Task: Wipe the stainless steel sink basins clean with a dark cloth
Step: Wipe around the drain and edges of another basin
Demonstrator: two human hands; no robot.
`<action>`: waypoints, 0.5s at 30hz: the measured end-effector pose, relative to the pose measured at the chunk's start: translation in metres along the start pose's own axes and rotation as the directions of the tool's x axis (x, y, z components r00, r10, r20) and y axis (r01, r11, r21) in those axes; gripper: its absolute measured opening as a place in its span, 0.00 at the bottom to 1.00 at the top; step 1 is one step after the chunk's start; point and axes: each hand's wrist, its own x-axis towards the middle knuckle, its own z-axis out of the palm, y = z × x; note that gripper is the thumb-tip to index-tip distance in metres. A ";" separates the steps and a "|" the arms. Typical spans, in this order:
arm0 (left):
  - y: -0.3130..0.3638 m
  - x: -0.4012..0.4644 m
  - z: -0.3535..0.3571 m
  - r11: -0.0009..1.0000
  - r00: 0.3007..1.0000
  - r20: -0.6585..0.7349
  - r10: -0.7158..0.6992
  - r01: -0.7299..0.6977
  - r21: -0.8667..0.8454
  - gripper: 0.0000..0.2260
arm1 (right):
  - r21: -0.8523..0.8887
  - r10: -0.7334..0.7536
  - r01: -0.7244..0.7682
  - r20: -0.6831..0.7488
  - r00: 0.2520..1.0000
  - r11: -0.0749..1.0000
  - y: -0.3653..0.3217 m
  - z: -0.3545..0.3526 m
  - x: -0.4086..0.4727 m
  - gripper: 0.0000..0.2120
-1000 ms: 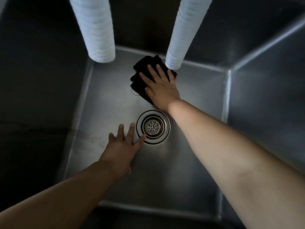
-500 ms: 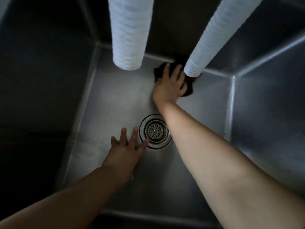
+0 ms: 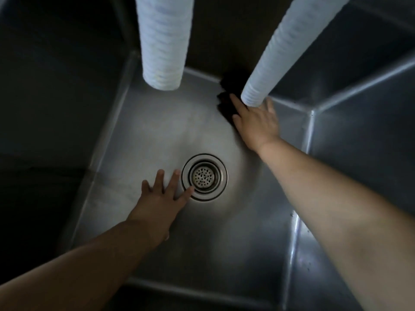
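Observation:
I look down into a deep stainless steel sink basin (image 3: 143, 135) with a round perforated drain (image 3: 204, 177) in its floor. My right hand (image 3: 256, 122) presses flat with straight fingers on a dark cloth (image 3: 228, 102) at the far edge of the basin floor, against the back wall. Part of the cloth and my fingertips are hidden behind the right white hose. My left hand (image 3: 162, 198) lies flat on the basin floor, fingers spread, its fingertips touching the drain's left rim.
Two white ribbed hoses hang down into the basin from above: one (image 3: 162, 41) at centre-left, one (image 3: 285, 48) slanting at the right. Steel walls rise on all sides; the right wall (image 3: 359, 142) is brightly lit, the left is dark.
My right hand has slid the cloth rightward along the back edge, under the right hose. My left hand has stayed beside the drain.

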 end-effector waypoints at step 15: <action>0.001 0.000 -0.001 1.000 1.000 -0.021 -0.001 0.001 0.024 0.51 | -0.257 0.376 -0.336 0.128 0.918 0.906 0.072 -0.028 -0.041 0.14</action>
